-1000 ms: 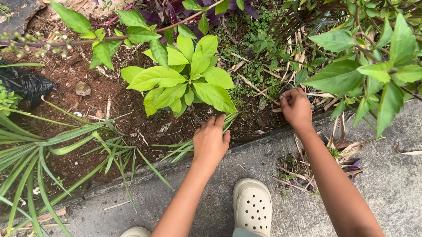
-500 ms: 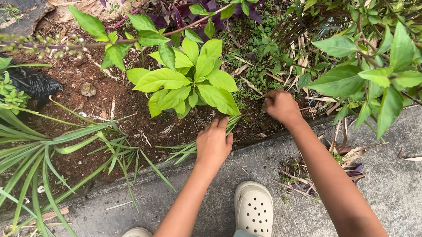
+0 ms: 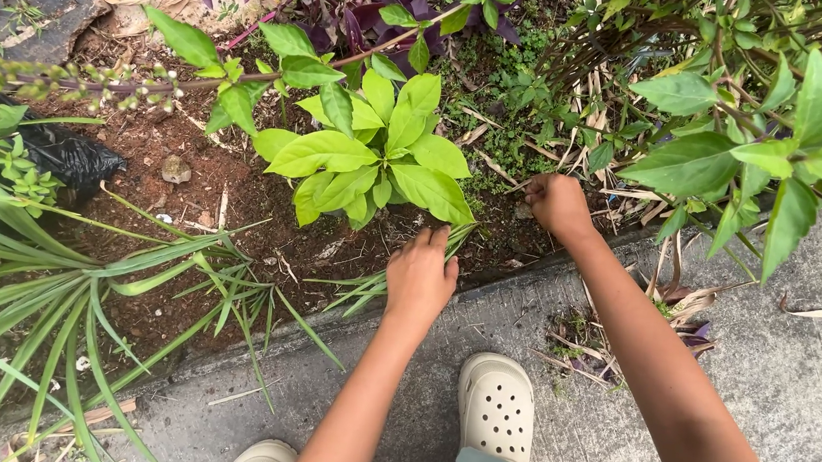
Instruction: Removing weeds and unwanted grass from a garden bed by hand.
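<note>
both hands work at the edge of a soil bed [image 3: 189, 194]. left hand [image 3: 420, 279] lies palm down, fingers loosely curled over a tuft of thin grass blades [image 3: 367, 286] beside the concrete path [image 3: 791, 368]. right hand [image 3: 558, 203] is closed in a fist among dry stems [image 3: 619, 191], near a lime-green leafy plant [image 3: 368, 154].

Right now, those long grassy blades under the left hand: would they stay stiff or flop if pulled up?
Probably floppy: the grass blades are long, thin and already droop onto the concrete edge. Likely light too, being narrow strips. The left hand gathers them in a bunch, which suggests they bend easily rather than snap.
</note>
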